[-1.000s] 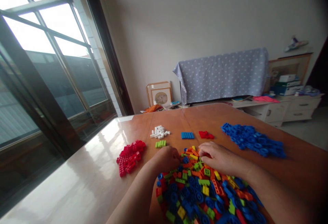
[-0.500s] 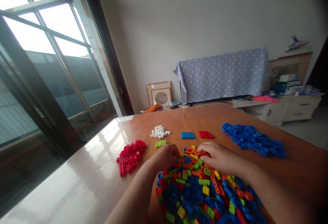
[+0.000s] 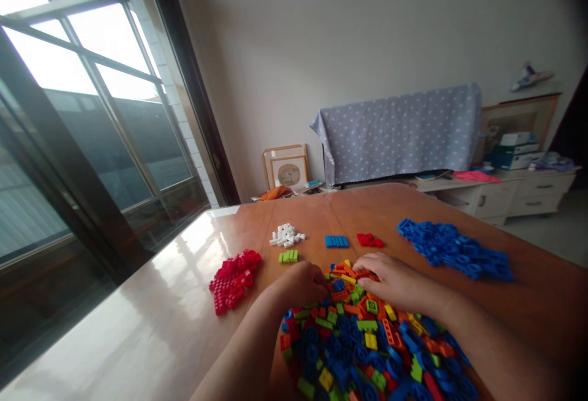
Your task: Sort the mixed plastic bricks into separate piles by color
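Note:
A mixed pile of toy building bricks (image 3: 342, 346) in blue, orange, green, yellow and red lies in front of me. My left hand (image 3: 303, 283) is at the pile's far left edge, its fingers curled down among the bricks; whatever they pinch is hidden. Across from it, my right hand (image 3: 381, 275) rests on the far right edge, fingers stretched over some orange bricks (image 3: 369, 275) and thumb apart. Just beyond my left hand is a small group of lime green bricks (image 3: 288, 257). Blue bricks (image 3: 337, 241) stand in a row past the pile, beside a few red bricks (image 3: 370, 240).
On the wooden table (image 3: 184, 303), a heap of pinkish-red bricks (image 3: 234, 281) lies left and white bricks (image 3: 287, 236) lie farther back. A large blue heap (image 3: 452, 248) spreads out at right. Behind the table stands a cabinet (image 3: 496, 199) with a cloth-covered object (image 3: 399, 134).
My left hand has shifted slightly right and deeper over the pile. My right hand stays nearly where it was, and the sorted groups have not moved.

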`<state>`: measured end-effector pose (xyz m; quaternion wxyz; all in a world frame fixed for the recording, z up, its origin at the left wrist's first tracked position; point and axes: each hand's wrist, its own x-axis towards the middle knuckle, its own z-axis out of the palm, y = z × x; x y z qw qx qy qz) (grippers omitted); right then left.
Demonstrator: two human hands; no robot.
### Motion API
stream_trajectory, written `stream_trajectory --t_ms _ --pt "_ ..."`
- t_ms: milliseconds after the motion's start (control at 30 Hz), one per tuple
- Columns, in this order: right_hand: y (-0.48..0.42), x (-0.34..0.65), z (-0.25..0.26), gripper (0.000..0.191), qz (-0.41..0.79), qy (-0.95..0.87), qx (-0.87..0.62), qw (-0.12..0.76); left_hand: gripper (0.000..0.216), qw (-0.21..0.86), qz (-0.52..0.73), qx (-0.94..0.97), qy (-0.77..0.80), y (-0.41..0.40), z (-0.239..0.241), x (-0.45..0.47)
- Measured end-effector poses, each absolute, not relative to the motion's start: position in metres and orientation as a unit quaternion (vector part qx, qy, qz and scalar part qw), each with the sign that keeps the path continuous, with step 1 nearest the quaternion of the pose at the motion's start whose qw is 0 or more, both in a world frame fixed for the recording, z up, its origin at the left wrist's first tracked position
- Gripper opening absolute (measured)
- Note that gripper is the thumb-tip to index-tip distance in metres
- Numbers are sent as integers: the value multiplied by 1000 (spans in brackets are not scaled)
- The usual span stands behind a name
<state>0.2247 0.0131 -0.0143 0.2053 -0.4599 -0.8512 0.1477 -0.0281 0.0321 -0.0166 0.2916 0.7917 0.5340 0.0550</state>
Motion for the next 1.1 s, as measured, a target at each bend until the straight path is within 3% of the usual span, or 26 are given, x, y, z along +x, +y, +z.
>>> stream_trajectory --t_ms 367,733,1100 --pt "13 226 -14 22 146 -853 -456 205 24 286 127 751 581 42 -20 -45" --pt "12 228 -13 24 161 -851 -456 205 19 176 110 738 642 48 -26 -60" --pt "12 227 -13 24 160 -851 -459 200 38 170 106 777 598 37 -17 -53"
